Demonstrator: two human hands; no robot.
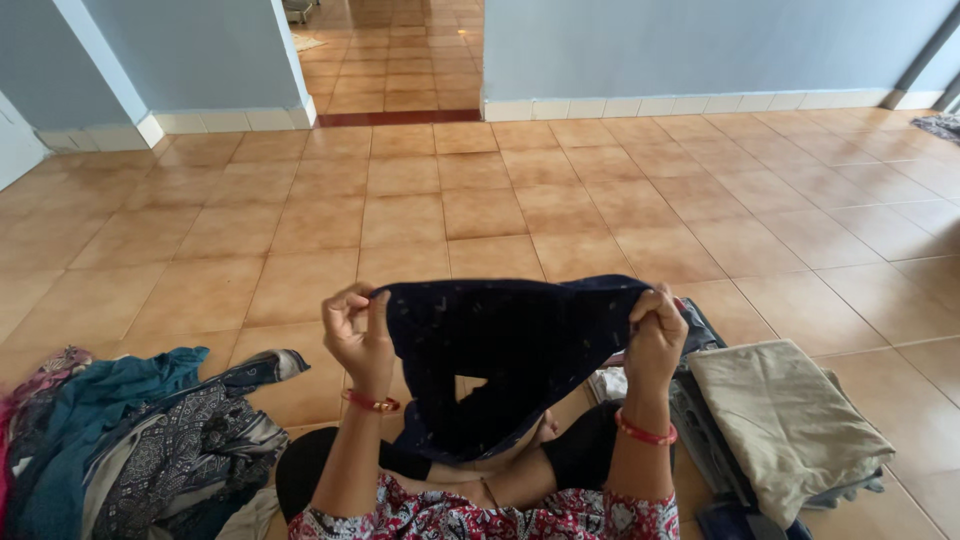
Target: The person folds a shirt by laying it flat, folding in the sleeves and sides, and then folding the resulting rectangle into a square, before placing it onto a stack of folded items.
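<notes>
A dark navy cloth garment with small pale specks (510,350) hangs stretched at chest height over the lap, its top edge taut between both grips. The left hand (358,330) is closed, pinching one upper corner; the right hand (655,330) is closed on the other. To do this well, I judge both pinches should sit level so the cloth hangs square and any creases drop out. Outside the right grip lies a folded beige cloth (785,420) on a stack; outside the left, a loose heap of teal and patterned clothes (150,440) on the tiled floor (480,190).
</notes>
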